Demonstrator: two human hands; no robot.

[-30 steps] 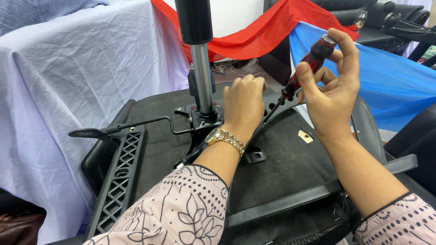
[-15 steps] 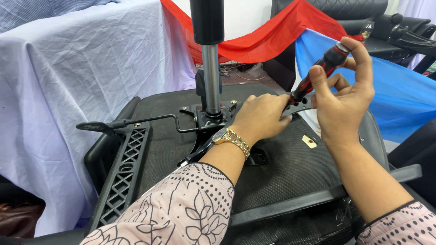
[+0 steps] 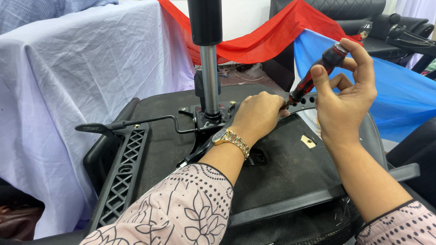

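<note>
An upside-down office chair seat (image 3: 290,172) lies before me, black underside up. Its metal mechanism plate (image 3: 206,122) carries a chrome gas cylinder (image 3: 210,81) standing upright. My left hand (image 3: 259,115), a gold watch on its wrist, rests curled on the seat beside the mechanism, fingers closed at the screwdriver's tip; whatever it pinches is hidden. My right hand (image 3: 345,90) grips a red-and-black screwdriver (image 3: 318,75) by the handle, tilted, its tip pointing down-left toward my left fingers.
A black armrest (image 3: 120,181) with lattice holes lies on the left, a lever (image 3: 136,124) above it. White cloth (image 3: 81,90) covers the left side; red (image 3: 272,41) and blue (image 3: 399,90) cloths hang behind. Another black chair (image 3: 363,18) stands at the back right.
My left hand slid right and down from near the cylinder base to the screwdriver's tip. The right hand keeps the screwdriver, now slightly lower and more tilted.
</note>
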